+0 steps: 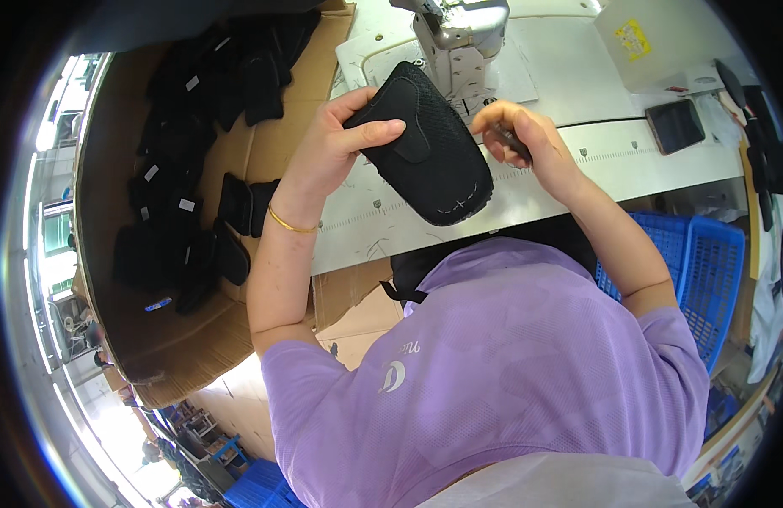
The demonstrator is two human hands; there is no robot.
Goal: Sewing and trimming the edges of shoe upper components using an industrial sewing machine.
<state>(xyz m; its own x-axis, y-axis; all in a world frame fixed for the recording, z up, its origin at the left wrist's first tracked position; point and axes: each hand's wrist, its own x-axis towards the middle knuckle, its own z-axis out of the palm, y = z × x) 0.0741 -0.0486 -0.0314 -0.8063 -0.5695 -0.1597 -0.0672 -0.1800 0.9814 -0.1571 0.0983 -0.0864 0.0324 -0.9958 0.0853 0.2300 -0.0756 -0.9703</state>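
Observation:
My left hand [345,135] pinches a black shoe upper [446,161] by its left edge, thumb on top. The upper is mesh, with a smooth stitched patch and a few pale marks near its rounded lower end. It is held up above the white sewing table, in front of the sewing machine [463,46]. Close to its right edge, my right hand [535,144] is curled around a small dark metal tool [512,146], perhaps thread snips. The fingers partly hide the tool, and it looks apart from the upper.
A large cardboard box [264,161] at the left contains many black pieces with white labels. The white sewing table [358,220] has a ruler strip along its near edge. A phone [675,125] lies at the right, near a pale box [662,51]. Blue crates [705,279] stand below.

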